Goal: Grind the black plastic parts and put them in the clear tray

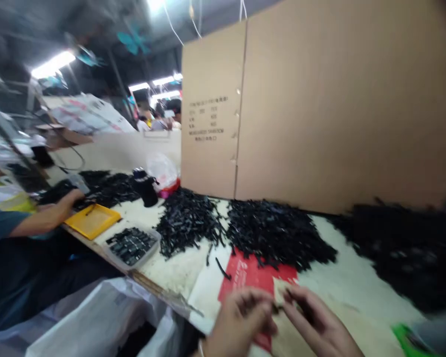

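My left hand (240, 322) and my right hand (317, 320) meet low in the view, fingers closed in a pinch. Between their fingertips is a small dark piece (278, 308), too blurred to name. Under the hands lie a red printed sheet (241, 270) and a tan sheet (288, 329). Just beyond is a heap of short black strips (275, 230), with a second heap of black strips (189, 218) to its left. One loose black strip (223, 268) rests partly on the red sheet.
A tall cardboard panel (319, 99) stands behind the heaps. On the left are a clear tub (154, 243) of dark pieces, a yellow tray (107, 216), a black bottle (146, 191) and a co-worker's arm (48, 218). A dark pile (412, 248) lies right, near a green object (405, 339).
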{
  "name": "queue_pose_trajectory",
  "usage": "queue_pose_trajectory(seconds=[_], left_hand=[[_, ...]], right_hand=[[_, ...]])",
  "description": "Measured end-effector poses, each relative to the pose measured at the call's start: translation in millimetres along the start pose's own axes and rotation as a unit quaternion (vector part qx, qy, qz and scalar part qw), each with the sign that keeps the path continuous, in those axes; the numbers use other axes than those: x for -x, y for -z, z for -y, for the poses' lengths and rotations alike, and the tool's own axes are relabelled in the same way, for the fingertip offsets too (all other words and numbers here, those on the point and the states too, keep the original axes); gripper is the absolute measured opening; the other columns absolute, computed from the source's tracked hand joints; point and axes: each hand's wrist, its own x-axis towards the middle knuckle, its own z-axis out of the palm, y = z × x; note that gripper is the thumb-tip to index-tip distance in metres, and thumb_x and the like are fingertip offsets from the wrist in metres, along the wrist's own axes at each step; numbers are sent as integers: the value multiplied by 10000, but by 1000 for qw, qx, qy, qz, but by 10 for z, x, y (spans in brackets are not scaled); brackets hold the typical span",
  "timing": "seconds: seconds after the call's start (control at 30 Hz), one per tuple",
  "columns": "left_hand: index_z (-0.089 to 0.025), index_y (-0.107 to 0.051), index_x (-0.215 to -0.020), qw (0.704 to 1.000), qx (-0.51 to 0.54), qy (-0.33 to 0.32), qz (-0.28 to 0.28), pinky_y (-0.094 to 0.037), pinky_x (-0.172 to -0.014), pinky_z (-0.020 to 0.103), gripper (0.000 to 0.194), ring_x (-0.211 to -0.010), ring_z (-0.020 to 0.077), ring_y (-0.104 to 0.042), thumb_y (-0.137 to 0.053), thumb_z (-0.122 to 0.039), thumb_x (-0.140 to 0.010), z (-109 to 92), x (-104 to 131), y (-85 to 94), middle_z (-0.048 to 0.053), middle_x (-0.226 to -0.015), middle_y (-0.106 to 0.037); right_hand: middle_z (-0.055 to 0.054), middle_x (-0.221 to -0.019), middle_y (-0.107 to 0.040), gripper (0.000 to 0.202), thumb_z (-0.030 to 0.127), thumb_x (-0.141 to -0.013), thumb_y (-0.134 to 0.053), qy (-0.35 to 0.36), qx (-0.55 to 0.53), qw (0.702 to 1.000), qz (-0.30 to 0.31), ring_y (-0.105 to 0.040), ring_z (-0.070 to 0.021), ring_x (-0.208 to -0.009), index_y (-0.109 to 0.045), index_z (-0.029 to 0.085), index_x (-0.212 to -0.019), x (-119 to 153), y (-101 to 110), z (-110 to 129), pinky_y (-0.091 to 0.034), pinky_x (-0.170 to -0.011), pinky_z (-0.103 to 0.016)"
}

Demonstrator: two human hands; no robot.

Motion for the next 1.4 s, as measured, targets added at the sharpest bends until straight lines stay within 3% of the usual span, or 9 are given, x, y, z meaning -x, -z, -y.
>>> queue_pose_trajectory(seconds=[0.2, 0.37, 0.5, 0.7, 0.87, 0.97, 1.13, 1.23, 1.4], left_hand=[[-165, -699, -932, 992, 60, 79, -82, -524, -709, 253, 368, -668, 119, -631, -812, -274, -599, -95, 1, -11, 37, -802, -706], [-189, -719, -898, 970, -213, -45, -105, -493, -814, 331, 226, -819, 205, -653, -705, -317, -713, 106, -69, 240, 79, -882, -735], [-235, -740, -863, 872, -448, -164, -110, -470, -835, 375, 147, -870, 248, -644, -644, -280, -760, 291, -143, 494, 78, -900, -736], [-204, -678, -1049, 736, -571, -327, -158, -449, -862, 395, 262, -957, 246, -612, -491, -213, -865, 193, -310, 811, 98, -1012, -693], [-230, -689, -1021, 601, -733, -312, -69, -416, -894, 468, 340, -984, 285, -603, -498, -69, -792, -84, -552, 1040, 104, -1074, -684], [-220, -694, -918, 661, -688, -296, -50, -423, -906, 462, 252, -929, 266, -637, -517, -94, -791, -168, -601, 1060, 96, -1004, -709], [-178, -620, -881, 958, -195, -127, -167, -506, -850, 352, 182, -843, 201, -675, -675, -282, -743, -240, -373, 701, 51, -864, -704], [-166, -600, -843, 988, 41, 17, -146, -526, -800, 269, 286, -758, 145, -679, -782, -240, -636, -261, -193, 405, 10, -768, -694], [-164, -617, -822, 986, 106, 38, -124, -524, -734, 205, 296, -715, 107, -663, -818, -227, -614, -153, -65, 145, -14, -749, -693]], right_hand=[[-36, -901, -562, 492, 550, -788, -649, -30, -102, 989, -99, -486, -158, -780, -607, 207, -1138, 128, 28, 8, -441, -722, -245], [-23, -822, -536, 481, 522, -767, -687, -60, -131, 984, -101, -449, -145, -722, -638, 191, -1113, 234, 32, -69, -421, -684, -243], [-23, -812, -534, 459, 508, -774, -691, -79, -122, 987, -74, -446, -138, -700, -649, 189, -1102, 218, 14, -150, -419, -655, -236], [-50, -885, -602, 457, 534, -773, -692, -65, -102, 992, -48, -489, -147, -727, -659, 198, -1082, 166, -2, -205, -456, -677, -251], [-79, -1013, -630, 471, 525, -738, -731, -66, -114, 989, -64, -558, -178, -810, -657, 202, -1071, 154, -25, -231, -487, -806, -331], [-77, -1004, -636, 468, 522, -751, -720, -73, -114, 989, -63, -565, -173, -810, -646, 200, -1083, 152, -50, -278, -492, -803, -321], [-74, -1160, -592, 410, 491, -791, -691, -57, -126, 988, -74, -556, -163, -843, -623, 220, -1091, 92, -204, -330, -485, -727, -264], [-51, -1133, -597, 386, 462, -788, -705, -39, -140, 988, -45, -543, -168, -939, -628, 230, -1086, 36, -343, -309, -463, -787, -249], [-13, -920, -618, 331, 436, -784, -719, -31, -186, 982, -20, -536, -133, -828, -649, 214, -1019, 10, -500, -238, -438, -762, -222]])
